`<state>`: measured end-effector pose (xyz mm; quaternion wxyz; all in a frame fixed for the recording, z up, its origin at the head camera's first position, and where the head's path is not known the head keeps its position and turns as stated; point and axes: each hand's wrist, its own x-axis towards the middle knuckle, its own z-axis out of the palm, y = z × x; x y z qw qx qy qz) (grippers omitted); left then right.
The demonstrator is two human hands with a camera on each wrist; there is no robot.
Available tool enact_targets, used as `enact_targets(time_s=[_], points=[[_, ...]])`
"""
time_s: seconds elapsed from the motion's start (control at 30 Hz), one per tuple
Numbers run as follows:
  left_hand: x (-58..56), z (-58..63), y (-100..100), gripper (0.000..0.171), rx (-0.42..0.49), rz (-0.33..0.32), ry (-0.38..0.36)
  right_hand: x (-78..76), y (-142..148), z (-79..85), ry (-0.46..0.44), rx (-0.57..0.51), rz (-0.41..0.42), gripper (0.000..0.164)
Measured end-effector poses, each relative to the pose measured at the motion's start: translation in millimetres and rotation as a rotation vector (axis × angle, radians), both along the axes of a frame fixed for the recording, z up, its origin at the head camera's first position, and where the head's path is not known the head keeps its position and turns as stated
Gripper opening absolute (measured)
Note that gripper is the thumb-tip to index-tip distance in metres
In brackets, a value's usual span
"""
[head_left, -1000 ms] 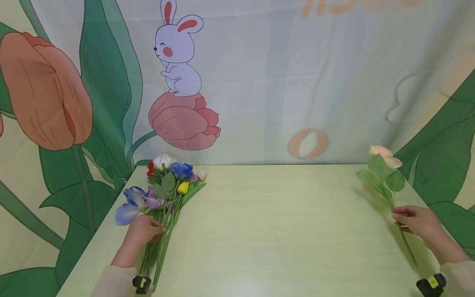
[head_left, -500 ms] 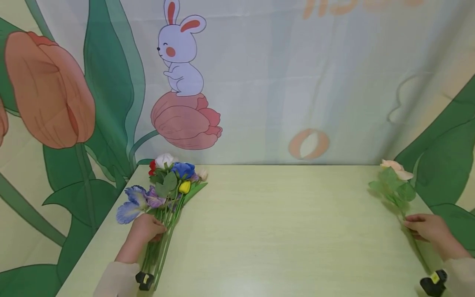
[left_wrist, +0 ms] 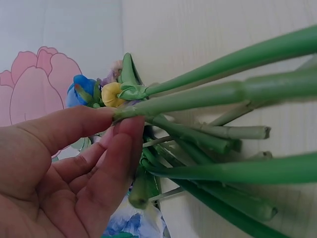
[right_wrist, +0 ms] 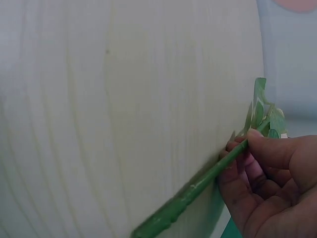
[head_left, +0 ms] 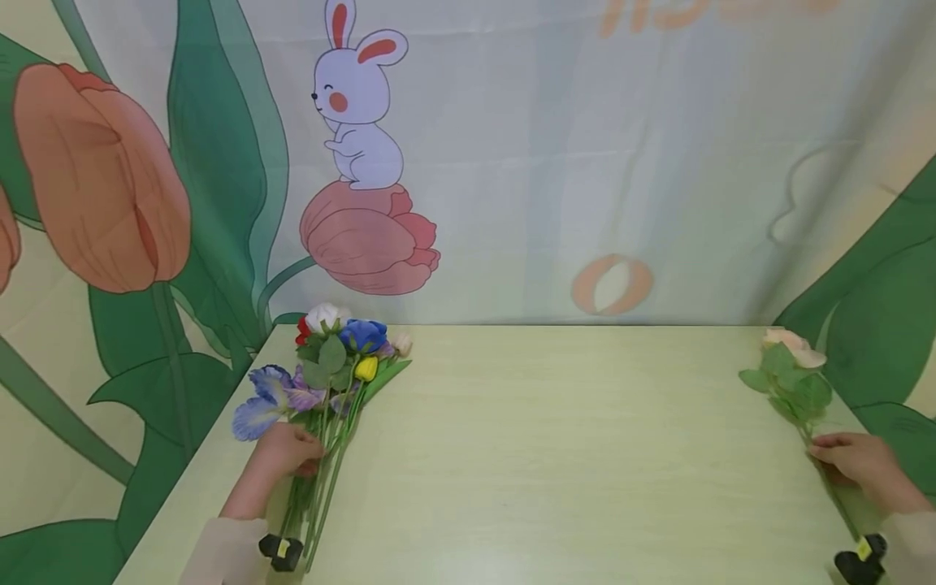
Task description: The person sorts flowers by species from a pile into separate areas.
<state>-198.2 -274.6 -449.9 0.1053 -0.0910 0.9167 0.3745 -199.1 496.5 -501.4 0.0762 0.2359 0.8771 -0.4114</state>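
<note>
At the table's left side lies a bunch of artificial flowers: a blue flower [head_left: 363, 334], a yellow tulip [head_left: 366, 369], a white flower [head_left: 326, 317] and blue-purple irises [head_left: 263, 402], among others. My left hand [head_left: 287, 451] pinches a green stem [left_wrist: 198, 101] of this bunch between thumb and fingers; other stems lie below it in the left wrist view. Over by the right edge, my right hand [head_left: 855, 459] pinches the stem [right_wrist: 198, 186] of a pale peach rose [head_left: 793, 348] with green leaves. The rose lies low at the tabletop, head toward the back.
The pale wooden table [head_left: 548, 455] stretches between the two hands. Behind it hangs a printed cloth [head_left: 512, 162] with a rabbit and tulips. Black cameras [head_left: 281, 552] are strapped at both wrists.
My right hand has moved right and toward me, lowering the peach rose to the tabletop. The left hand has stayed on the stems of the bunch.
</note>
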Motion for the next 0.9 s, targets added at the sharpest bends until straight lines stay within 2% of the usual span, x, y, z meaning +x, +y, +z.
enact_targets(time_s=[0.37,0.6,0.83,0.9], points=[[1.0,3.6,1,0.019,-0.009,-0.013,-0.007,-2.0,2,-3.8,-0.016,0.053,-0.068,0.031],[4.1,11.3,1,0.022,0.015,0.001,-0.013,-0.6,-1,-0.2,-0.022,0.062,-0.080,0.031],[5.8,17.3,0,0.025,0.040,-0.008,0.018,-4.8,7,-10.3,-0.037,0.074,-0.092,0.031],[6.2,20.5,1,0.025,0.046,-0.018,0.019,-2.5,5,-7.6,-0.031,0.069,-0.089,0.030]])
